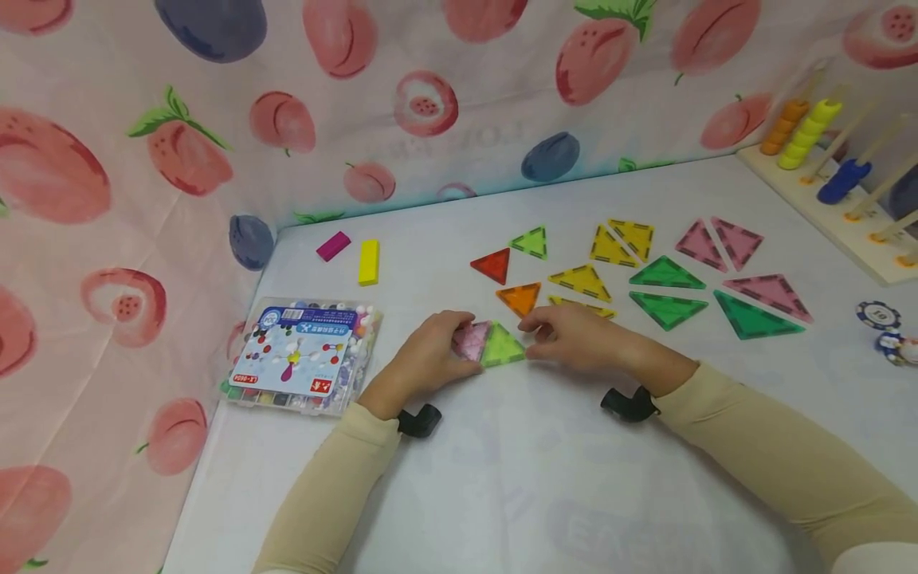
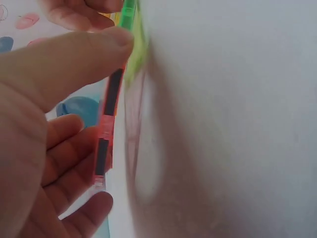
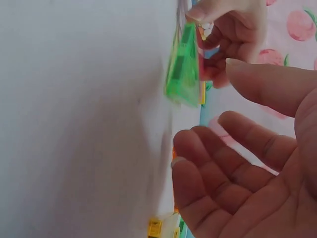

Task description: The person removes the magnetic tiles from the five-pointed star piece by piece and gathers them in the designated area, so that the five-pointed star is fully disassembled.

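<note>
In the head view, my left hand (image 1: pixel 425 356) grips a pink triangular magnetic tile (image 1: pixel 471 343), which sits edge to edge with a light green triangular tile (image 1: pixel 504 348). From the left wrist, the pink tile (image 2: pixel 105 126) shows edge-on with dark magnet strips; the thumb lies over its near edge by the seam and the fingers are behind it. My right hand (image 1: pixel 577 339) is at the light green tile's right corner, holding nothing. In the right wrist view, its fingers (image 3: pixel 218 173) are loosely bent, apart from the light green tile (image 3: pixel 183 72).
Behind the hands lie a red tile (image 1: pixel 493 265), an orange tile (image 1: pixel 519 299) and several yellow, green and pink triangles. A plastic bead box (image 1: pixel 294 351) stands left, near a yellow block (image 1: pixel 369 262) and a magenta block (image 1: pixel 333 246). A peg abacus (image 1: pixel 825 179) and chips (image 1: pixel 878 315) are right.
</note>
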The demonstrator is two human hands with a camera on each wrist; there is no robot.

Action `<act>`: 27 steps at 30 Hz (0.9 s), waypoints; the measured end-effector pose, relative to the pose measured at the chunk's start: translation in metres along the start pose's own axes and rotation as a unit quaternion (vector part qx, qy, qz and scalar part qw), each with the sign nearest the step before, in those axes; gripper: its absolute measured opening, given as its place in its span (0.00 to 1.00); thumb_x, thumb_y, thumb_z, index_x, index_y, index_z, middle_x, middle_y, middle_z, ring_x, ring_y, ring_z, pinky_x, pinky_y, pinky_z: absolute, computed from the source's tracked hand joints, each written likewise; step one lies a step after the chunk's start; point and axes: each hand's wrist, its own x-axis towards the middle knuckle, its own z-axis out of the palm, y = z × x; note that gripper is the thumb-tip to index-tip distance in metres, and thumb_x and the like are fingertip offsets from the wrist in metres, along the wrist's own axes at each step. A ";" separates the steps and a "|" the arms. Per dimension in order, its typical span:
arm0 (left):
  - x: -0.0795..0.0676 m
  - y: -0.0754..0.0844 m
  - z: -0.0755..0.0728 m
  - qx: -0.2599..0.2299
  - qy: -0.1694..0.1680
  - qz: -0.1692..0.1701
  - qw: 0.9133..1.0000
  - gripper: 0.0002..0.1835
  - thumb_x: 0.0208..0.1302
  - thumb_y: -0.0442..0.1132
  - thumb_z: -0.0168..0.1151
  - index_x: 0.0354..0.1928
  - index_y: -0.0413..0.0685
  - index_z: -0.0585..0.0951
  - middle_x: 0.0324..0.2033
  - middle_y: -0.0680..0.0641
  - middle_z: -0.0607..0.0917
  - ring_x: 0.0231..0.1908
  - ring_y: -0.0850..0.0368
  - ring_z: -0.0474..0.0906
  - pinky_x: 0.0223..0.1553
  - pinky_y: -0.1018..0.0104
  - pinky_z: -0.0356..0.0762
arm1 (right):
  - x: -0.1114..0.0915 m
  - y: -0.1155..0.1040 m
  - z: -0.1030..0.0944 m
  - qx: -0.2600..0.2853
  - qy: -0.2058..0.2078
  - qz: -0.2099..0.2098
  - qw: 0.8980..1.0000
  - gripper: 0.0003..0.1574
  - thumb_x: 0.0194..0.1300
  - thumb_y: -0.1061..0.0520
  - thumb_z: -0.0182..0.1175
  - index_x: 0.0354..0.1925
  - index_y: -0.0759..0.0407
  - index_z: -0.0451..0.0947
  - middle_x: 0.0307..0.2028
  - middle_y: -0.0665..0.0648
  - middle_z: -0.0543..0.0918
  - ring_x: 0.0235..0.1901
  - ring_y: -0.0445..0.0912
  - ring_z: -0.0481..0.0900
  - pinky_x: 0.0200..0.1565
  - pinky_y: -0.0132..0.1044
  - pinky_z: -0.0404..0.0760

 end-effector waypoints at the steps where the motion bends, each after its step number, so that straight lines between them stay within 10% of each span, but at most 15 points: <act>1: 0.000 0.001 0.000 -0.004 0.005 0.002 1.000 0.40 0.45 0.54 0.69 0.60 0.50 0.65 0.53 0.52 0.71 0.48 0.60 0.66 0.53 0.64 0.65 | 0.000 0.001 0.001 0.001 0.000 -0.002 1.000 0.24 0.56 0.48 0.61 0.51 0.53 0.73 0.41 0.48 0.77 0.39 0.42 0.71 0.42 0.36 0.72; 13: 0.000 0.010 -0.002 -0.036 0.038 0.067 0.996 0.39 0.45 0.54 0.69 0.59 0.49 0.67 0.52 0.53 0.71 0.48 0.61 0.66 0.53 0.64 0.64 | 0.002 -0.001 -0.002 0.059 0.012 -0.006 0.998 0.21 0.56 0.51 0.62 0.49 0.52 0.74 0.43 0.48 0.77 0.36 0.42 0.74 0.38 0.35 0.74; 27: 0.019 -0.011 -0.017 0.014 0.056 -0.060 0.996 0.40 0.45 0.57 0.67 0.60 0.50 0.67 0.46 0.51 0.73 0.43 0.57 0.65 0.45 0.63 0.70 | -0.018 0.014 -0.006 0.030 -0.002 0.029 0.999 0.21 0.55 0.51 0.62 0.49 0.50 0.76 0.34 0.45 0.78 0.31 0.43 0.73 0.34 0.35 0.74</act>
